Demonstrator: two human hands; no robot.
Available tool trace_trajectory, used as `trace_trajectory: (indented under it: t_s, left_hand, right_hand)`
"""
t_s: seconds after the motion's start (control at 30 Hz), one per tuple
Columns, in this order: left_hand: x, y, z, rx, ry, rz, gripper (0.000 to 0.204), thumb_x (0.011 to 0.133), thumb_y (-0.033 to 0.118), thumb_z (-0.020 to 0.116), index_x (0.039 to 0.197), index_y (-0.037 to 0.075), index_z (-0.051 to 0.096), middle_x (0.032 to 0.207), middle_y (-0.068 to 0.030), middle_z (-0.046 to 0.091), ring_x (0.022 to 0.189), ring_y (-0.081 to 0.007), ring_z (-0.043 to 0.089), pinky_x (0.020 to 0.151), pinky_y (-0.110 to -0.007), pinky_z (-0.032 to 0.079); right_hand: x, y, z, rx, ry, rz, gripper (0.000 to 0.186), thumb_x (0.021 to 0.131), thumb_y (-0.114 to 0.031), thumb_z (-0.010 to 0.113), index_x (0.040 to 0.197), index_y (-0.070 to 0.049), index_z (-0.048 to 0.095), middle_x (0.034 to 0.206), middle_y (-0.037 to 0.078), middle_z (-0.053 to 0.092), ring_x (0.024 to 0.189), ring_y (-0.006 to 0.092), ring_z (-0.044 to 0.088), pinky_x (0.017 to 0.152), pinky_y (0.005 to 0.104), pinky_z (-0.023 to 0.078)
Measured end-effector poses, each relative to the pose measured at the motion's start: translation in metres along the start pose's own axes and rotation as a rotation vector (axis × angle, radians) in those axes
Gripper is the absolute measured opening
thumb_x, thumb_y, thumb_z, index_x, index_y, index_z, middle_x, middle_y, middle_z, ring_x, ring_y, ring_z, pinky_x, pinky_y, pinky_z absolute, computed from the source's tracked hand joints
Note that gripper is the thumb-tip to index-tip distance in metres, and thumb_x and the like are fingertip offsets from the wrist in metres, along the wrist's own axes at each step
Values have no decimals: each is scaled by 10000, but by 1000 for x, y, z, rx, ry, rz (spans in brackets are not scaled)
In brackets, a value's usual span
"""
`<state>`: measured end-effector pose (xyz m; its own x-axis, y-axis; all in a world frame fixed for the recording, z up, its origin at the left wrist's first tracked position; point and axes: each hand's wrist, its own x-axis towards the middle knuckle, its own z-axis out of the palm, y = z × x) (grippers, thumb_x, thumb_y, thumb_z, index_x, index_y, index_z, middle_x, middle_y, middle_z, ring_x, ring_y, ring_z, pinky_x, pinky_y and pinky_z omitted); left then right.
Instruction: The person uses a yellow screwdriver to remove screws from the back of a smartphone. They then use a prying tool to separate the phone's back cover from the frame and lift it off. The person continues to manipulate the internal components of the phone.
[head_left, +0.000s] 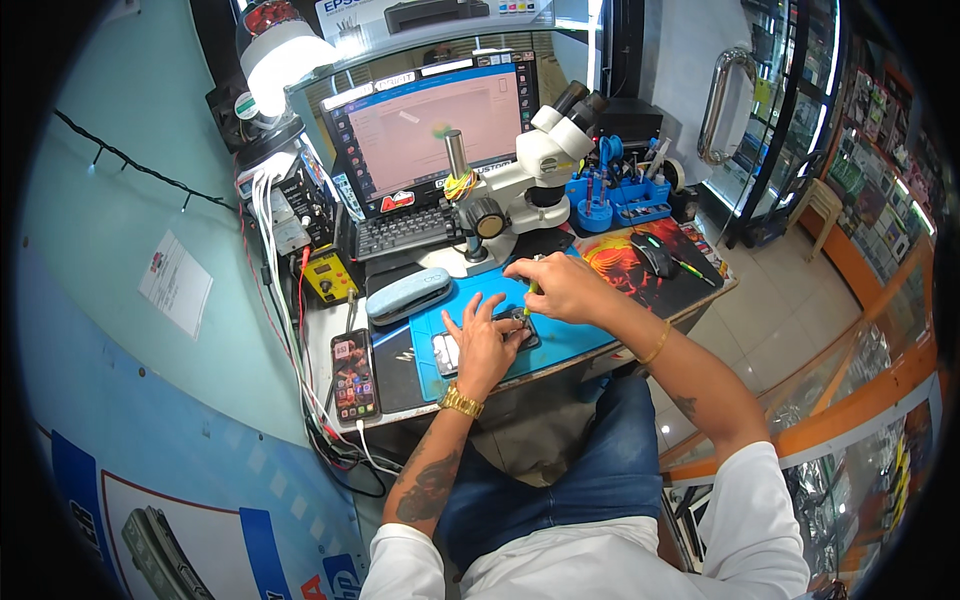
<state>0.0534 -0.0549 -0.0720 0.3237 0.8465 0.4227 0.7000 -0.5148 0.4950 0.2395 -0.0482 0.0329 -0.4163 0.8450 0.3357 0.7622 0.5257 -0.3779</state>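
A disassembled phone [446,357] lies on a blue work mat [570,343]; its silvery-white part shows at the left, its darker end at the right. Spread over it, my left hand [484,345] rests with fingers apart, the fingertips near the dark end. My right hand [562,287] is closed round a thin yellow-green screwdriver [528,302], held upright with its lower end down at the phone's dark end. The tip itself is too small to make out.
Behind the mat stand a microscope [550,150], a keyboard [400,235] and a monitor [430,125]. A grey-blue case [410,296] and a lit smartphone [354,373] lie left. Rightward are a blue tool organizer [640,203] and a mouse [653,256]. Cables [285,290] hang at the left edge.
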Motion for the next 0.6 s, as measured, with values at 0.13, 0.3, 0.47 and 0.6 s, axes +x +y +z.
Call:
trace_trajectory:
  t_s: [0.13, 0.3, 0.47, 0.6]
  left_hand:
    - [-2, -1, 3, 41, 78, 59, 112, 824, 236, 821, 909, 164, 811, 1330, -4, 640, 1400, -320, 453, 1146, -762, 111]
    - [9, -5, -4, -304, 238, 32, 109, 881, 235, 783, 942, 146, 795, 1232, 9, 692, 1327, -285, 532, 1150, -723, 150]
    - [11, -9, -11, -351, 65, 35, 228, 980, 217, 676, 1171, 118, 752, 1251, -34, 710, 1241, -269, 587, 1158, -599, 244]
    - [7, -19, -8, -544, 118, -88, 300, 1018, 157, 570, 1294, 105, 676, 1262, -87, 709, 1194, -280, 615, 1145, -542, 278]
  right_hand:
    - [-5, -5, -4, 17, 146, 25, 424, 789, -123, 682, 1209, -65, 687, 936, 190, 743, 820, 351, 728, 754, 431, 568]
    - [-8, -8, -8, 110, 119, 145, 416, 779, -120, 676, 1186, -36, 690, 902, 196, 747, 735, 306, 734, 689, 392, 567]
    - [-7, -9, 1, 70, 193, 64, 410, 780, -132, 679, 1179, -40, 693, 943, 213, 746, 798, 341, 742, 736, 428, 578]
    - [-4, -7, 1, 56, 181, 90, 412, 778, -140, 682, 1178, -42, 693, 954, 222, 743, 825, 362, 738, 753, 447, 579]
